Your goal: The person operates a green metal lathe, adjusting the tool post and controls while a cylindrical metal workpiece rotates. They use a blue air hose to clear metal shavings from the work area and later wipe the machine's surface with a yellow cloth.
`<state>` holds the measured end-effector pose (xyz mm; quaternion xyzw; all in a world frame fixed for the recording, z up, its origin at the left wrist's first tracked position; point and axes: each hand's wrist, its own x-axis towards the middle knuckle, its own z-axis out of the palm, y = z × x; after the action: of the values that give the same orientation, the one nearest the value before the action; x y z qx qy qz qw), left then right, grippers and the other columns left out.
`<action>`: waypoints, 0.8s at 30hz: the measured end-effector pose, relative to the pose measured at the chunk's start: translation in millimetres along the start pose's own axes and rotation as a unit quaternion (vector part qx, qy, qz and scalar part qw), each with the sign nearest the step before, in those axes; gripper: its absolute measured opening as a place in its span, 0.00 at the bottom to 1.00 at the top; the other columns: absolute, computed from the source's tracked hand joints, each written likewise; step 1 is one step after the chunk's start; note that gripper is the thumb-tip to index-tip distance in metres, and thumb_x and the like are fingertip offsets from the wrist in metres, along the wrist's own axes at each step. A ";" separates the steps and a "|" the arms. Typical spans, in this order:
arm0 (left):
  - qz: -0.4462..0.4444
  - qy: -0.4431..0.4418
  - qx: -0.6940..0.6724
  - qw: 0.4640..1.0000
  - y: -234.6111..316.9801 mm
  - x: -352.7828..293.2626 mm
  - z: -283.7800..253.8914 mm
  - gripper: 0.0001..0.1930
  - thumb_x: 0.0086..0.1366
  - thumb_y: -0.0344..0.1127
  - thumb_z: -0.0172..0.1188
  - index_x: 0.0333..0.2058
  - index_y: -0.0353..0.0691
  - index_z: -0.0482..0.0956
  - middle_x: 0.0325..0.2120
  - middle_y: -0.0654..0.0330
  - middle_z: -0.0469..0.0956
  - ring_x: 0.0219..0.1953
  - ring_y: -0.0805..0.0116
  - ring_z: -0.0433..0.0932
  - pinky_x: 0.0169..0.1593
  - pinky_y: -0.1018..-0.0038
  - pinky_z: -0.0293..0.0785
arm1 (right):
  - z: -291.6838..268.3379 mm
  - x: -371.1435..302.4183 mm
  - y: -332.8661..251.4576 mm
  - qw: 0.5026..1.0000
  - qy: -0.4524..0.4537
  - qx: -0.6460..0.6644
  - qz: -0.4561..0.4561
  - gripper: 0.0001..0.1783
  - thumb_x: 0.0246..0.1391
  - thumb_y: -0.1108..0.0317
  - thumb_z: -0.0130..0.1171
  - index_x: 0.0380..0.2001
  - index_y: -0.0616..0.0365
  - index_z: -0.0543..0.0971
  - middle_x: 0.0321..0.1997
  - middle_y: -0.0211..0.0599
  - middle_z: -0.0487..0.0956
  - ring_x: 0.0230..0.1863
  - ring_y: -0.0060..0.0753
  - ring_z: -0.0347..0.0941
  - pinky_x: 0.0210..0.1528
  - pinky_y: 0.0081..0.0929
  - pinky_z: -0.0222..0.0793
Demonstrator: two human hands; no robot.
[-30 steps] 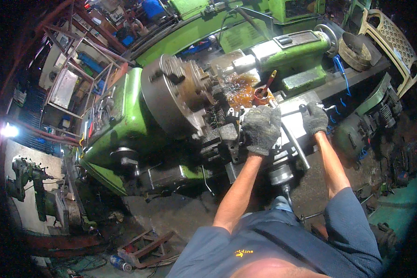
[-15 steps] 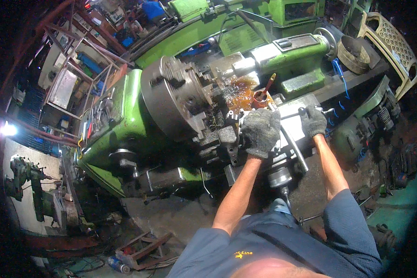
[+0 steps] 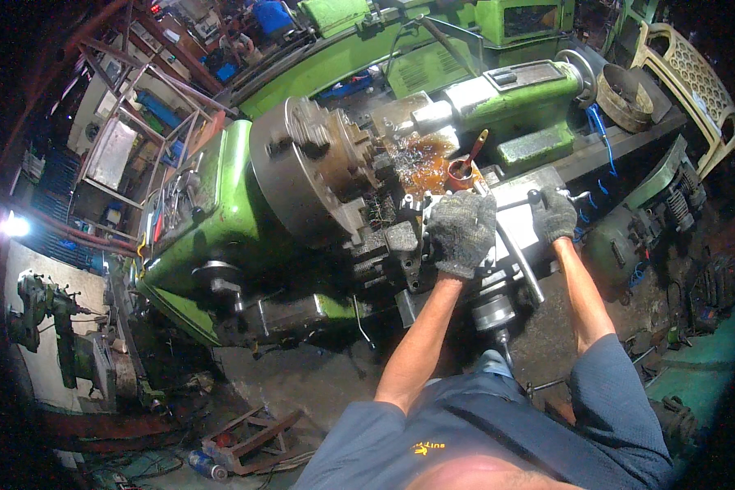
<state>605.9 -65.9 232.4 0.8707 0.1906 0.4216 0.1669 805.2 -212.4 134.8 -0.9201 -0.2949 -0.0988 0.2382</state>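
My left hand (image 3: 461, 233), in a dark grey knit glove, lies closed over the tool post area of a green lathe. Its fingers curl away from view, so what they grip is hidden. Just right of it, a long silver lever (image 3: 521, 263) slants toward me. My right hand (image 3: 554, 215), gloved alike, is wrapped round a small crank handle (image 3: 534, 197) on the lathe's slide. Left of my hands is the big steel chuck (image 3: 298, 175), its stepped jaws blurred. A red cup (image 3: 460, 174) with a brush (image 3: 478, 145) standing in it sits beyond my left hand.
Brown oily fluid and metal chips cover the lathe bed (image 3: 425, 163). The green tailstock (image 3: 527, 102) stands far right, near a round metal tin (image 3: 623, 98) and a beige plastic chair (image 3: 690, 77). Hand tools lie on the green headstock (image 3: 233, 167). A metal frame (image 3: 257, 445) rests on the floor.
The chuck's jaws stand at a different angle and look more smeared, so the chuck is turning. Both my hands stay in nearly the same place.
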 end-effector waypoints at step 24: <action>-0.003 0.004 0.010 1.000 2.2 2.4 -2.4 0.17 0.65 0.44 0.58 0.21 0.39 0.76 0.20 0.50 0.75 0.27 0.50 0.76 0.33 0.56 0.69 | -1.8 -1.0 -3.9 1.000 0.014 0.001 0.002 0.12 0.57 0.53 0.57 0.33 0.49 0.79 0.33 0.47 0.82 0.39 0.55 0.79 0.41 0.51 0.72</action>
<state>605.8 -66.3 236.4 0.8699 0.1982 0.4229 0.1584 802.0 -211.0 137.5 -0.9188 -0.2903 -0.1105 0.2437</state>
